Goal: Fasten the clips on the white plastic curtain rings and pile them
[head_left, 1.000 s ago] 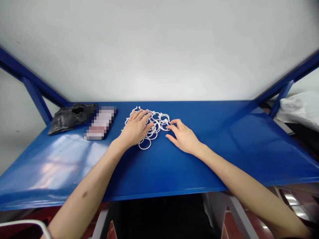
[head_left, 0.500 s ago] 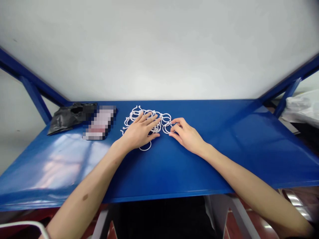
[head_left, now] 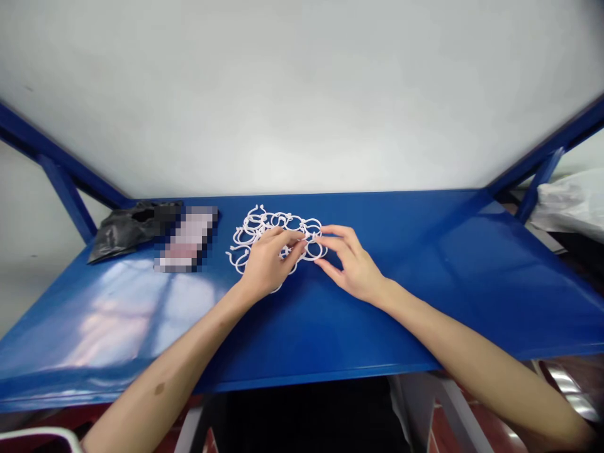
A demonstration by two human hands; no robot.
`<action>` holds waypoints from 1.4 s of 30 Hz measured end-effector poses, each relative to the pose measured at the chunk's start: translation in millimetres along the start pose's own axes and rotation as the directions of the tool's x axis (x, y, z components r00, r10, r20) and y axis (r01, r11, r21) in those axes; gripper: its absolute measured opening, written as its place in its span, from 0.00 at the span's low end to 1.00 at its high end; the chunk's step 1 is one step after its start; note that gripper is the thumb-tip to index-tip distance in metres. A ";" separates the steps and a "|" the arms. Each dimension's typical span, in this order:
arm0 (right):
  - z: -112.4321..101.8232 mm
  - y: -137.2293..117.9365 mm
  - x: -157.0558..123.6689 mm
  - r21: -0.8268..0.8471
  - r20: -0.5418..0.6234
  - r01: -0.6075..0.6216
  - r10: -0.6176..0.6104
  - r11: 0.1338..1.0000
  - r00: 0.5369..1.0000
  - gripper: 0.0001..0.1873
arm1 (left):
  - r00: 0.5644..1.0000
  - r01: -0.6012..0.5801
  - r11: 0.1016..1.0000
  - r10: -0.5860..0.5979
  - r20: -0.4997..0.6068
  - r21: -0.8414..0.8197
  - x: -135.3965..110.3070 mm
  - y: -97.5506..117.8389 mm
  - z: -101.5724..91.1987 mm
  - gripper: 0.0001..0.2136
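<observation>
A loose cluster of white open rings with small knobbed ends (head_left: 244,236) lies near the middle of the blue table. My left hand (head_left: 271,258) rests over the cluster, with its thumb and index finger closed on the knobbed end of a ring at the right side. From the right, my right hand (head_left: 352,261) has its thumb and fingertips at the edge of that same white ring (head_left: 310,258). My left palm and fingers hide part of the cluster, and the exact grip at the fingertips is too small to see fully.
Left of the rings lies a blurred-out flat rectangular item (head_left: 186,239), with a black plastic bag (head_left: 127,229) beyond it. The blue table (head_left: 425,270) meets a pale wall panel (head_left: 302,94). Blue struts (head_left: 66,195) rise at the sides. Clear plastic (head_left: 576,201) sits far right.
My left hand has gone from lying flat with spread fingers to a pinch at the right of the cluster. My right fingers have spread more around the ring.
</observation>
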State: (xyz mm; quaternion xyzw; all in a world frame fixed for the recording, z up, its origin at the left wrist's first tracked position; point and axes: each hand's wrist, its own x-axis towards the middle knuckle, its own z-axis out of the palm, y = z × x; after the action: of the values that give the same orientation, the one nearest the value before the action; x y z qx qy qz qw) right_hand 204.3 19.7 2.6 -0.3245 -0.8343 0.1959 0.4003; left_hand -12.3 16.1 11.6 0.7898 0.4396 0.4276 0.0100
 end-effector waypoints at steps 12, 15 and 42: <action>5.2 -9.6 -2.7 0.073 -0.150 -0.018 0.029 0.997 0.988 0.05 | 0.998 -0.038 0.999 0.039 0.043 -0.029 -0.6 15.9 -2.8 0.05; 3.9 -8.8 -1.4 0.048 -0.170 0.084 -0.075 0.995 0.983 0.06 | 0.979 0.157 0.959 -0.119 0.169 -0.235 -1.4 17.3 -4.9 0.03; -59.1 56.6 8.7 -0.662 -0.142 -0.336 0.328 0.670 0.934 0.17 | 0.933 -0.282 0.923 0.200 0.300 0.263 -12.7 4.0 17.8 0.07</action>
State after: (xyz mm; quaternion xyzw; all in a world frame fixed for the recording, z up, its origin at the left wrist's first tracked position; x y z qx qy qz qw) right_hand 269.0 70.0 9.7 -0.5947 -0.7723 -0.0530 0.2170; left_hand -0.6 11.1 -6.6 0.8808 0.3928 0.2428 -0.1043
